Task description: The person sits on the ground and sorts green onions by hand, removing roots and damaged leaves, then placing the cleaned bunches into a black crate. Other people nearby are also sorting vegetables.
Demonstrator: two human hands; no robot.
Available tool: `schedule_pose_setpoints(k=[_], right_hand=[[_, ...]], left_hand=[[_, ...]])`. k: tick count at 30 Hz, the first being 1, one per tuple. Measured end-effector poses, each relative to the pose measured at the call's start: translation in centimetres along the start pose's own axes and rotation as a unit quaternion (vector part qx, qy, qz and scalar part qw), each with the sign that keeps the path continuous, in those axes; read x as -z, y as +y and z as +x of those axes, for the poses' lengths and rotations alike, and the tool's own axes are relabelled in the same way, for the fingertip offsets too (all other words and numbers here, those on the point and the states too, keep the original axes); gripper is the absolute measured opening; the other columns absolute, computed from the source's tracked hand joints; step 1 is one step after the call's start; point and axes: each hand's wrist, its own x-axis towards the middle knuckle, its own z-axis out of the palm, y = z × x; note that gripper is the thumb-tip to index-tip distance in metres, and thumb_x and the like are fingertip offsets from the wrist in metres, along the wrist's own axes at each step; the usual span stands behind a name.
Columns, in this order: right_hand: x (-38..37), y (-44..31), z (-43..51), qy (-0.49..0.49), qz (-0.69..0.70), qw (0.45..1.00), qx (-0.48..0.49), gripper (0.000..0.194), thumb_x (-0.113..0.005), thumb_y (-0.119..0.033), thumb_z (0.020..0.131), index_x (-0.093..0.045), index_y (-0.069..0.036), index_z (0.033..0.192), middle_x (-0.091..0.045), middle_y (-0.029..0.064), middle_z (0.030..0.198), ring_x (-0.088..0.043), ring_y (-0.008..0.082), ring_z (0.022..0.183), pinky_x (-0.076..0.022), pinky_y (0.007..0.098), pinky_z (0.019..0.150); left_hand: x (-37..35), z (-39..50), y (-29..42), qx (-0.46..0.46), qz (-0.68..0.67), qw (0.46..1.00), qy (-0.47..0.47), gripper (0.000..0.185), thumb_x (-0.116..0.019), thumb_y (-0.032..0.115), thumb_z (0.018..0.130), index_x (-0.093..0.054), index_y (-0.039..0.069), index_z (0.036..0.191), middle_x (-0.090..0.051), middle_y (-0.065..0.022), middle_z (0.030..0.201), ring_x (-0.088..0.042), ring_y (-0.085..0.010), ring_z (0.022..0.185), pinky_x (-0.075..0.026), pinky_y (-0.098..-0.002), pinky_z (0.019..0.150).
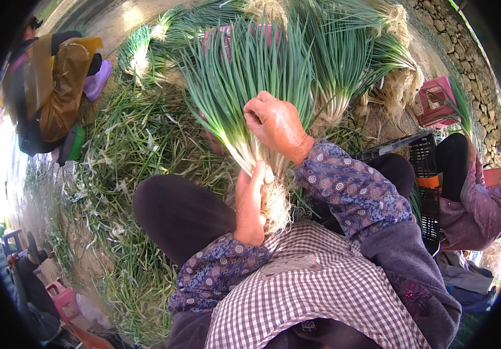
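Note:
A large bunch of spring onions [241, 87] stands between my knees, its green leaves fanned away from me. My left hand [249, 205] is wrapped around the white stems low down, just beside the pale, stringy roots [275, 205]. Over the middle of the bunch rests my right hand [276, 124], its fingers curled in. Whether a leaf is pinched between those fingertips is hidden. A checked apron [303, 288] covers my lap, close under the roots.
More spring onion bunches [342, 65] lie ahead, near a pink crate [268, 35]. Stripped leaves [132, 183] litter the ground leftward. A black plastic crate [428, 218] stands at my right, beside a seated person [473, 209]. Another person [54, 87] is at the upper left.

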Motion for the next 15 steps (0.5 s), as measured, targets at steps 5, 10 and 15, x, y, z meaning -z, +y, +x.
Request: schedule_pose_setpoints(k=[5, 10, 15], right_hand=[[1.1, 0.4, -0.4, 0.002, -0.016, 1.0, -0.008, 0.008, -0.064, -0.01, 0.078, -0.059, -0.007, 0.084, -0.055, 0.0099, 0.078, -0.061, 0.0319, 0.066, -0.05, 0.0426, 0.059], [1.6, 0.5, 0.0, -0.031, -0.033, 0.999, -0.01, 0.012, -0.065, -0.016, 0.08, -0.06, -0.006, 0.078, -0.056, 0.0108, 0.073, -0.062, 0.0318, 0.067, -0.0497, 0.0425, 0.058], [1.3, 0.6, 0.6, -0.071, -0.094, 0.992, -0.036, 0.019, -0.067, -0.024, 0.08, -0.062, -0.005, 0.077, -0.06, 0.012, 0.076, -0.062, 0.0331, 0.069, -0.0504, 0.0447, 0.062]], left_hand=[[0.3, 0.1, -0.2, 0.003, 0.023, 1.0, 0.008, 0.029, -0.053, 0.027, 0.1, -0.052, 0.006, 0.121, -0.058, 0.001, 0.084, -0.056, -0.007, 0.064, -0.047, -0.023, 0.053], [0.2, 0.3, -0.4, -0.01, 0.016, 1.0, 0.019, 0.03, -0.054, 0.024, 0.099, -0.051, 0.004, 0.123, -0.06, -0.0017, 0.089, -0.059, -0.0092, 0.07, -0.049, -0.0243, 0.058], [0.6, 0.4, -0.6, -0.012, 0.03, 0.999, 0.021, 0.03, -0.054, 0.024, 0.1, -0.052, 0.004, 0.122, -0.06, -0.0012, 0.09, -0.058, -0.0088, 0.07, -0.049, -0.0243, 0.058]])
